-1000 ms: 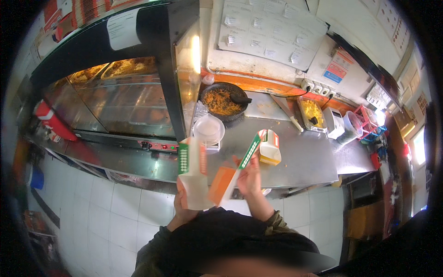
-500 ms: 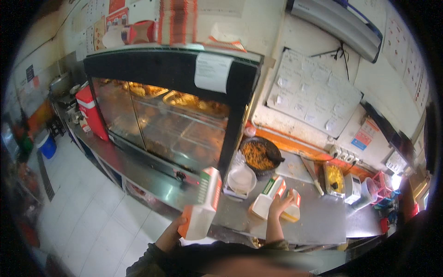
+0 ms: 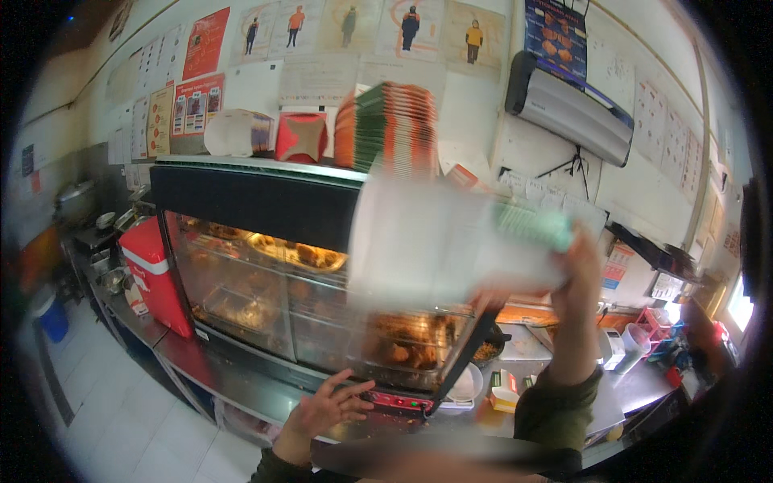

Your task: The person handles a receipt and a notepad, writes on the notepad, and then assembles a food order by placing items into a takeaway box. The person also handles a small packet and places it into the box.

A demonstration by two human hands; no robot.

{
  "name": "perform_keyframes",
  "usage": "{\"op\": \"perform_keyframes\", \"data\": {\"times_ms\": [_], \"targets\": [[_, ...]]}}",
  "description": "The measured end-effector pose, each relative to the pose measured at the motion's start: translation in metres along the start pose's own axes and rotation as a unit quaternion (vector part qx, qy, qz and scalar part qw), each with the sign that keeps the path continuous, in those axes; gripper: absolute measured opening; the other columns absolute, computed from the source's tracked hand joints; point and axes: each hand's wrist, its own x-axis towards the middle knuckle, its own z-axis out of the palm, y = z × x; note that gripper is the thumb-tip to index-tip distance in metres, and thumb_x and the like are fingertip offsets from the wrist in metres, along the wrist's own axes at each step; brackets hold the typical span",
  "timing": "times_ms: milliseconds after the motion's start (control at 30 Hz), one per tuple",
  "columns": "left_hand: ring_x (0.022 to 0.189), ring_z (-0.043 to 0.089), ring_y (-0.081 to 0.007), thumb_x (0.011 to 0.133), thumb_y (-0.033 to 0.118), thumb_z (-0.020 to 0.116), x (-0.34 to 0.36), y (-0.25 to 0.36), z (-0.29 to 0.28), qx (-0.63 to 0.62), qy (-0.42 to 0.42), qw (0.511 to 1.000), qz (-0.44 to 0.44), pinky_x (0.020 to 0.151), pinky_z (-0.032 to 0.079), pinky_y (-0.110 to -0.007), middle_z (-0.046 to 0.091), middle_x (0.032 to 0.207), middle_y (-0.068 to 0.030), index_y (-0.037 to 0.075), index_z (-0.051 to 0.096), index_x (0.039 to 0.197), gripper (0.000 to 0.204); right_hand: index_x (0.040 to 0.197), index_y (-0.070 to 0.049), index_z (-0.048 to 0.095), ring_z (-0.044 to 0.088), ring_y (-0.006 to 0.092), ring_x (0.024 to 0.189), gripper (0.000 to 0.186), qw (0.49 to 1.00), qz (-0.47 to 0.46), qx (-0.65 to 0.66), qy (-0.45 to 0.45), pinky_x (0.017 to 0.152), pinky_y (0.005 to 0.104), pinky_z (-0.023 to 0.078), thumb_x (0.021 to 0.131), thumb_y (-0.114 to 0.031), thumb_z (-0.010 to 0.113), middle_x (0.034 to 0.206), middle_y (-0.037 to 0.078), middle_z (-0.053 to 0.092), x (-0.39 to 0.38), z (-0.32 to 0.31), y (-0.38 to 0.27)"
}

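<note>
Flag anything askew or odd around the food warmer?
The stack of flat cartons on top of the glass food warmer fans out at a slant rather than sitting square. The right hand holds up a white carton, too blurred to judge its state. The left hand hovers empty near the warmer's base. No spills visible.

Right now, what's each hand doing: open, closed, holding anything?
Left hand: open, fingers spread, holding nothing, low in front of the glass display case.
Right hand: raised, closed on a blurred white flat carton.
</note>
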Motion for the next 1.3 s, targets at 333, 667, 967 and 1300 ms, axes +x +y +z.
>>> {"op": "perform_keyframes", "data": {"times_ms": [333, 667, 967, 1300], "targets": [[0.126, 0.05, -0.04, 0.09, 0.051, 0.061, -0.115, 0.031, -0.049, -0.036, 0.169, 0.985, 0.004, 0.104, 0.042, -0.05, 0.025, 0.155, -0.0266, 0.012, 0.026, 0.152, 0.082, 0.117, -0.005, 0.066, 0.065, 0.02, 0.104, 0.04, 0.827, -0.415, -0.38, 0.004, 0.093, 0.0287, 0.047, 0.084, 0.008, 0.046, 0.115, 0.01, 0.067, 0.23, 0.221, -0.01], [0.119, 0.056, -0.0345, 0.094, 0.037, 0.059, -0.186, 0.049, -0.071, -0.033, 0.307, 0.951, 0.011, 0.098, 0.048, -0.047, 0.039, 0.148, -0.0181, 0.018, 0.029, 0.15, 0.066, 0.114, -0.01, 0.07, 0.067, 0.0342, 0.1, 0.032, 0.775, -0.159, -0.604, -0.092, 0.087, 0.0411, 0.052, 0.083, -0.009, 0.066, 0.11, 0.018, 0.069, 0.259, 0.248, 0.03], [0.112, 0.059, -0.0298, 0.091, 0.038, 0.064, -0.167, 0.051, -0.075, -0.024, 0.298, 0.954, 0.022, 0.092, 0.05, -0.042, 0.046, 0.14, -0.0175, 0.011, 0.036, 0.144, 0.066, 0.119, -0.004, 0.066, 0.056, 0.0253, 0.118, 0.041, 0.846, -0.26, -0.465, -0.031, 0.103, 0.0372, 0.04, 0.083, -0.004, 0.046, 0.121, 0.015, 0.065, 0.213, 0.21, -0.001], [0.1, 0.061, -0.0258, 0.092, 0.017, 0.064, -0.116, -0.013, -0.098, 0.04, 0.25, 0.941, -0.225, 0.09, 0.05, -0.04, 0.057, 0.117, -0.0127, 0.008, 0.048, 0.127, 0.039, 0.113, -0.01, 0.065, 0.061, 0.0289, 0.101, 0.044, 0.667, -0.339, -0.631, -0.206, 0.092, 0.0468, 0.037, 0.069, -0.011, 0.064, 0.107, 0.009, 0.064, -0.056, 0.118, -0.024]]}}
